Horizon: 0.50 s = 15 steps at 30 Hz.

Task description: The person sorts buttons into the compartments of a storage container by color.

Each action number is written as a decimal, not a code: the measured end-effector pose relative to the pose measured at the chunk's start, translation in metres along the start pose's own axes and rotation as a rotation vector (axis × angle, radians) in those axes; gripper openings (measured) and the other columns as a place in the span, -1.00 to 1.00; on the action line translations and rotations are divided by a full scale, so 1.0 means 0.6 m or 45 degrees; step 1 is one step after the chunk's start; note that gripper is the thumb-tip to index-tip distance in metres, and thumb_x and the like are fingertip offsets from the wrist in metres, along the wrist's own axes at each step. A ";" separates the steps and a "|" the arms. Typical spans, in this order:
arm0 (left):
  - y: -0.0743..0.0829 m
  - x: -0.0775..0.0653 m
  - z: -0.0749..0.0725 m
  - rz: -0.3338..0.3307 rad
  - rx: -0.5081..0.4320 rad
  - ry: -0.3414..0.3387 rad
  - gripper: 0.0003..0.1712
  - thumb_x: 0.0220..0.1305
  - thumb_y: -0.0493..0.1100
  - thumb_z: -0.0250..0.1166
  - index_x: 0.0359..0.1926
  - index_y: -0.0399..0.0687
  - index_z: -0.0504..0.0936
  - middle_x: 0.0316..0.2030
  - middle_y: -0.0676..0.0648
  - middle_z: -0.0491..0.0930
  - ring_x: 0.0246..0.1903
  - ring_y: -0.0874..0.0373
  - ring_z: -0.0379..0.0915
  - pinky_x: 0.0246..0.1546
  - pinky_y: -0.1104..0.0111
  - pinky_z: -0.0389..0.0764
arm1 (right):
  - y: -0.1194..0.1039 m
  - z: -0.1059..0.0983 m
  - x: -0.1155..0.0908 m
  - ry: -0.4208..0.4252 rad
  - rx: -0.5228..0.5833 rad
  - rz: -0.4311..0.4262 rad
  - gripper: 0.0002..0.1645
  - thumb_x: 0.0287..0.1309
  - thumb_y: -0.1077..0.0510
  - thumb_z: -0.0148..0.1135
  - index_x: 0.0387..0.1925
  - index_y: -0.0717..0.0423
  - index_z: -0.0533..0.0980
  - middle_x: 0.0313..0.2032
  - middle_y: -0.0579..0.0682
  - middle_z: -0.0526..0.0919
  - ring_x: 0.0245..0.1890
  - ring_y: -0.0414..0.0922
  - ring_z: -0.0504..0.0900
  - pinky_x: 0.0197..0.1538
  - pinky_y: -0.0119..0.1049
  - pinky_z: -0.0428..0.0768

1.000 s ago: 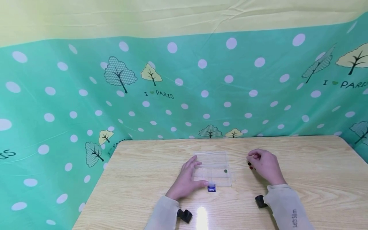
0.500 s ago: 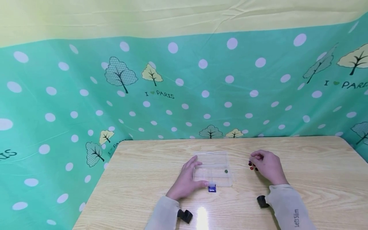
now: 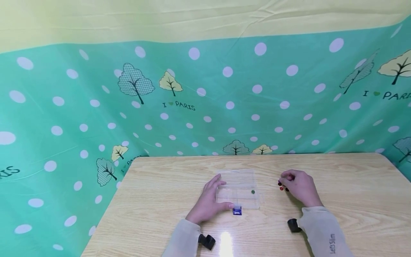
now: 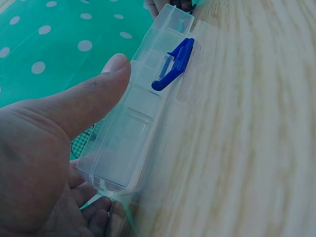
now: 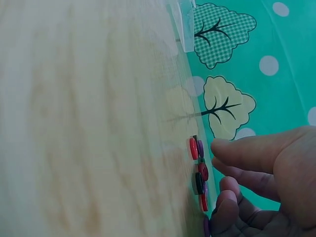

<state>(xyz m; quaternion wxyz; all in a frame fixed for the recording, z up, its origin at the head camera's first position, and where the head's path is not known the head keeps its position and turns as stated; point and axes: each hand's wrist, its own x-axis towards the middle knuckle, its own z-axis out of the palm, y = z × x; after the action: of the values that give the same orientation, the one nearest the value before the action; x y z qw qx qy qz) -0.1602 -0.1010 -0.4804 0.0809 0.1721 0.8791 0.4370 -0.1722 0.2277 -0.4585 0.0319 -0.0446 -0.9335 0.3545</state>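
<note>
A clear plastic box with a blue latch lies on the table, a green button inside its right part. Along the box's left side, my left hand holds it, thumb at the front edge by the latch; the left wrist view shows the fingers bent round the end of the box. To the right, my right hand hovers at a small group of buttons, among them a red button, a black button and a purple button. Its thumb and fingertips are right beside them, fingers loosely bent.
The light wood table ends at the back against a green dotted curtain. A black wrist strap mount sits by the left sleeve, another black mount by the right sleeve.
My right hand has shifted slightly right and toward me, so more of the buttons shows beside its fingertips. The left hand and the box stay in place.
</note>
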 end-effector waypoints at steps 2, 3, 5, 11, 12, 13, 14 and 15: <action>0.000 0.000 -0.001 0.000 0.000 0.001 -0.05 0.02 0.19 0.54 0.37 -0.06 0.41 0.58 -0.02 -0.03 0.53 -0.10 -0.16 0.44 -0.15 0.11 | 0.000 0.001 0.001 -0.008 0.006 0.008 -0.72 0.28 0.17 0.27 -0.11 0.32 0.64 -0.42 0.02 0.57 -0.43 -0.05 0.44 -0.43 -0.27 0.38; 0.000 0.000 -0.001 -0.001 0.000 0.002 -0.05 0.01 0.19 0.54 0.36 -0.06 0.41 0.58 -0.02 -0.03 0.53 -0.10 -0.16 0.44 -0.15 0.11 | 0.001 0.001 0.002 -0.013 0.009 0.015 -0.72 0.28 0.17 0.27 -0.11 0.32 0.64 -0.42 0.02 0.56 -0.44 -0.06 0.44 -0.43 -0.27 0.38; 0.000 0.000 -0.001 -0.003 0.001 0.004 -0.05 0.01 0.19 0.54 0.36 -0.06 0.41 0.58 -0.02 -0.03 0.53 -0.10 -0.15 0.44 -0.16 0.11 | 0.001 0.002 0.002 -0.019 0.020 0.034 -0.72 0.28 0.17 0.26 -0.10 0.32 0.63 -0.42 0.03 0.55 -0.45 -0.06 0.43 -0.44 -0.27 0.37; 0.001 0.001 -0.001 -0.018 -0.006 -0.002 -0.05 0.00 0.20 0.54 0.36 -0.04 0.41 0.58 -0.01 -0.04 0.53 -0.10 -0.16 0.44 -0.17 0.10 | 0.002 0.003 0.003 -0.046 0.010 0.081 -0.71 0.29 0.17 0.27 -0.08 0.32 0.63 -0.38 0.06 0.59 -0.41 -0.03 0.46 -0.42 -0.26 0.40; 0.001 0.001 -0.001 -0.018 -0.006 -0.004 -0.05 0.00 0.20 0.54 0.36 -0.03 0.41 0.58 -0.02 -0.04 0.53 -0.10 -0.16 0.44 -0.17 0.09 | 0.002 0.003 0.003 -0.050 0.002 0.085 -0.71 0.29 0.17 0.27 -0.07 0.32 0.63 -0.36 0.08 0.61 -0.39 -0.02 0.48 -0.40 -0.25 0.43; 0.001 0.001 -0.001 -0.018 -0.005 -0.005 -0.05 0.00 0.20 0.54 0.36 -0.03 0.41 0.58 -0.02 -0.04 0.53 -0.10 -0.16 0.44 -0.17 0.09 | 0.003 0.003 0.004 -0.053 -0.005 0.088 -0.71 0.30 0.17 0.27 -0.07 0.32 0.63 -0.33 0.10 0.63 -0.36 -0.01 0.50 -0.38 -0.24 0.45; 0.001 0.001 -0.001 -0.018 -0.006 -0.007 -0.05 0.01 0.20 0.54 0.36 -0.03 0.41 0.58 -0.03 -0.04 0.53 -0.10 -0.16 0.44 -0.17 0.09 | 0.003 0.004 0.004 -0.054 -0.013 0.090 -0.71 0.30 0.17 0.27 -0.07 0.32 0.63 -0.31 0.12 0.66 -0.34 0.00 0.52 -0.36 -0.23 0.48; 0.000 0.000 -0.002 -0.016 -0.006 -0.009 -0.06 0.01 0.20 0.54 0.36 -0.03 0.41 0.58 -0.03 -0.04 0.53 -0.11 -0.16 0.44 -0.17 0.09 | 0.003 0.004 0.004 -0.054 -0.017 0.093 -0.71 0.29 0.17 0.28 -0.07 0.32 0.63 -0.29 0.14 0.67 -0.33 0.01 0.54 -0.34 -0.21 0.50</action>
<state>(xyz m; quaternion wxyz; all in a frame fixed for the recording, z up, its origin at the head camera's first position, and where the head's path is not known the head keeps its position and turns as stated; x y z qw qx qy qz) -0.1607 -0.1014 -0.4796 0.0870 0.1679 0.8789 0.4379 -0.1748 0.2278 -0.4615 -0.0013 -0.0715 -0.9341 0.3499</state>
